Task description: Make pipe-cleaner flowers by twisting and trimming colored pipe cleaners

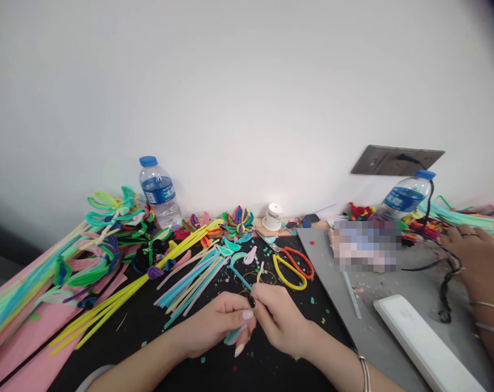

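Above the black mat, my left hand pinches a small teal and lilac pipe-cleaner piece, partly hidden by the fingers. Touching it at the fingertips, my right hand has its fingers closed on a blue pipe-cleaner stem that rises up and left between the hands. Beyond them lie a lilac loop, thin gold wire and scissors with yellow and red wrapped handles. A bundle of pastel pipe cleaners lies left of the hands.
Yellow pipe cleaners and colourful flowers spread left and behind. A water bottle and paper cup stand by the wall. At right are another bottle, a long white case and another person's hand.
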A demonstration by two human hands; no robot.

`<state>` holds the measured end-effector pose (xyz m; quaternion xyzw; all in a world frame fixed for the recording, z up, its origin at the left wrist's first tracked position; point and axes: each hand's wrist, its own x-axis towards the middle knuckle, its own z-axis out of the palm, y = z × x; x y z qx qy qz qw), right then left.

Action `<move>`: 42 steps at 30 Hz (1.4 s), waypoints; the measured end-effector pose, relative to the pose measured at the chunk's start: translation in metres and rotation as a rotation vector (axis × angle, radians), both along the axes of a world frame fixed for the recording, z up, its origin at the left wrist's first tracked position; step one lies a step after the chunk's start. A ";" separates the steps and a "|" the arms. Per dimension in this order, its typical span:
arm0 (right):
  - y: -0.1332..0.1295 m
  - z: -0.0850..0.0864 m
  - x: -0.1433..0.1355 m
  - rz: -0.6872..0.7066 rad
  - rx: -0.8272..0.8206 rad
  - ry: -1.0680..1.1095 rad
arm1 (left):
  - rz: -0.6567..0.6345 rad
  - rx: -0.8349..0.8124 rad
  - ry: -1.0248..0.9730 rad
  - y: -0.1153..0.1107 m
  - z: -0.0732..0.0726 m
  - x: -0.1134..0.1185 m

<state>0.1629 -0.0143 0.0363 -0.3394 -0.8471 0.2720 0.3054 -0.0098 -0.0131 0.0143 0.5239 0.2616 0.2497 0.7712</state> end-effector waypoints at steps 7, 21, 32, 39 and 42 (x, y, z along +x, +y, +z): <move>0.021 -0.003 0.015 -0.255 0.003 -0.168 | 0.152 0.176 0.170 0.005 -0.001 -0.001; 0.056 -0.011 0.048 -0.784 -0.086 -0.797 | 0.480 0.549 0.430 0.017 0.008 -0.011; 0.065 -0.008 0.054 -0.701 -0.432 -0.398 | 0.625 0.568 0.450 0.024 -0.001 -0.018; 0.053 -0.002 0.040 -0.415 -0.674 0.237 | 0.689 0.577 0.434 0.025 -0.003 -0.020; 0.051 -0.005 0.036 -0.258 -0.574 0.295 | 0.703 0.595 0.420 0.023 -0.001 -0.020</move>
